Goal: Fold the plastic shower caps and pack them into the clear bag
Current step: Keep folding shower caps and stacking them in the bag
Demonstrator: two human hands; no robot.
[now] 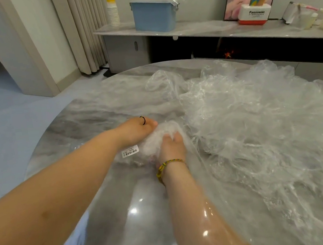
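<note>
- Plastic on plastic at centre frame: my left hand [135, 130] is curled round the bundle of folded caps [158, 137], thumb on top and fingers hidden behind it, steadying it.
- My right hand [172, 148] grips the same bundle from the near side with fingertips dug in. I reckon that's to squash the air out and seat it in the clear bag [137, 161].
- The barcode label [130, 151] sits just left of the bundle.
- A heap of loose caps [258, 122] crowds the right of the marble table [75, 120], right against the bag, so it could snag.
- The blue bin [154, 15] at upper centre is well apart.

Bunched shower caps [159, 137] lie in the labelled clear bag [130, 151], beside a crumpled loose heap [258, 122].
</note>
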